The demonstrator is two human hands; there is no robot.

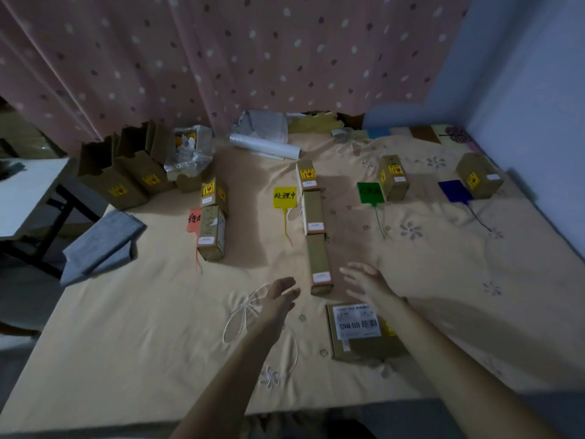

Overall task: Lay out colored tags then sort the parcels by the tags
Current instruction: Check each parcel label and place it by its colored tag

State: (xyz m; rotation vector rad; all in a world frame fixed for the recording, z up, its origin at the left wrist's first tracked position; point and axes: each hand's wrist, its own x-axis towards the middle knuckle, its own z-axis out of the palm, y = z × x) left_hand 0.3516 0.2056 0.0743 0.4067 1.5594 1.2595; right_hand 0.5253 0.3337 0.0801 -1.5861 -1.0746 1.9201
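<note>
Here, a beige embroidered bedsheet (158,312) is spreading out beneath both hands, and a pink dotted curtain (221,58) is hanging well beyond them. Far off to the left of the left hand, open cardboard cartons (126,175) are standing at the sheet's corner. Under the right forearm, a flat parcel with a printed barcode label (357,334) is lying. The left hand (280,294) and right hand (364,278) are hovering with fingers straight and relaxed, holding nothing, one on each side of the near end of a long brown parcel (319,264), close to it. Ahead of the hands, that parcel is heading a column of three boxes beside the yellow tag (285,197). Ahead and left, two boxes are partly covering the red tag (193,220). Ahead and right, the green tag (369,193) and the blue tag (454,191) are each lying just beside one box.
</note>
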